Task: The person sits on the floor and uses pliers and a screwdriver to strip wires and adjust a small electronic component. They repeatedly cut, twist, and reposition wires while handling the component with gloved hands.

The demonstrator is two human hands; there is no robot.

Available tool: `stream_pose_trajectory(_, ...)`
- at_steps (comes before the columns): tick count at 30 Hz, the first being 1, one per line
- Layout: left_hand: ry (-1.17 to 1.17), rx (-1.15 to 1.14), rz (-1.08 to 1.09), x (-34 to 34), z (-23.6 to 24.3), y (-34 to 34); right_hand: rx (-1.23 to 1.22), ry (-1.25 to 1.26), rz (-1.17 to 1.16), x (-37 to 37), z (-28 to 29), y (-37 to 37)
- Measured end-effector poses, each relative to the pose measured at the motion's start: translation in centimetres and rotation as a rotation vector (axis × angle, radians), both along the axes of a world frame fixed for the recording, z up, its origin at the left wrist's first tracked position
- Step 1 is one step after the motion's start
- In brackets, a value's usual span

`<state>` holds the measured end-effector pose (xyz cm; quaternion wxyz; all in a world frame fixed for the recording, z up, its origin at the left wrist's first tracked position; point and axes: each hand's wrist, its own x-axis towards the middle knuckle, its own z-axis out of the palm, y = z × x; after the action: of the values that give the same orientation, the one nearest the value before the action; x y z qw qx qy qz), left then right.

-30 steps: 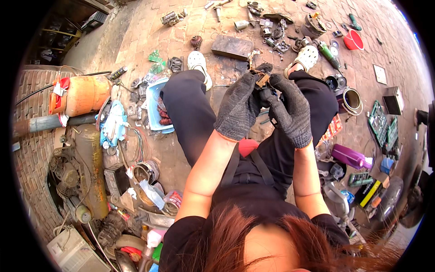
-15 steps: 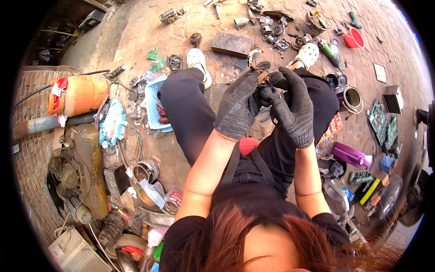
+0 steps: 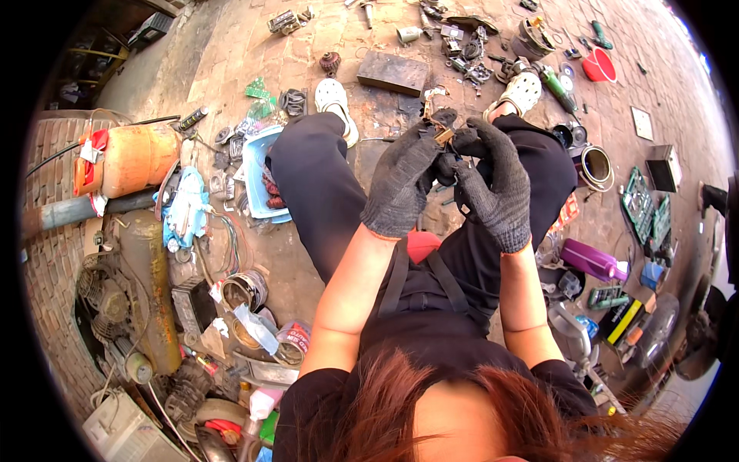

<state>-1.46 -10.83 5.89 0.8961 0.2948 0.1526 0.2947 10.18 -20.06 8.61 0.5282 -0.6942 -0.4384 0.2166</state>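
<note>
Both of my hands wear dark grey knit gloves and meet between my knees. My left hand [image 3: 399, 185] is closed round a small dark part with a brass-coloured piece [image 3: 444, 137] on its top. My right hand [image 3: 499, 189] comes at the same part from the other side, its thumb and fingers curled in against it. Much of the part is hidden by the gloves, so its kind is unclear. Beyond my hands, a dark rectangular metal block [image 3: 392, 72] lies on the brick ground.
A light blue basin [image 3: 255, 173] with reddish-brown coils stands by my left leg. Left of it lie an orange gas cylinder [image 3: 138, 160] and a rusty yellow cylinder [image 3: 159, 292]. To the right are a green angle grinder [image 3: 557, 88], a red bowl [image 3: 599, 65] and a purple bottle [image 3: 589, 259].
My right hand's fingers have shifted slightly and spread a little from the left hand. The part has tilted slightly in my grip. The view has moved a little.
</note>
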Motion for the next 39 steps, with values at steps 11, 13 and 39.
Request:
stream_pose_trajectory(11,0.143,0.250,0.042,-0.5,0.8,-0.5,0.010,-0.010,-0.007,-0.1,0.1,-0.3)
stream_pose_trajectory(13,0.197,0.304,0.058,-0.5,0.5,-0.6,0.000,-0.002,-0.040,-0.2,0.3,-0.2)
stream_pose_trajectory(39,0.483,0.636,0.139,-0.2,-0.5,-1.0,0.055,0.109,0.026,1.8,-1.4,1.1)
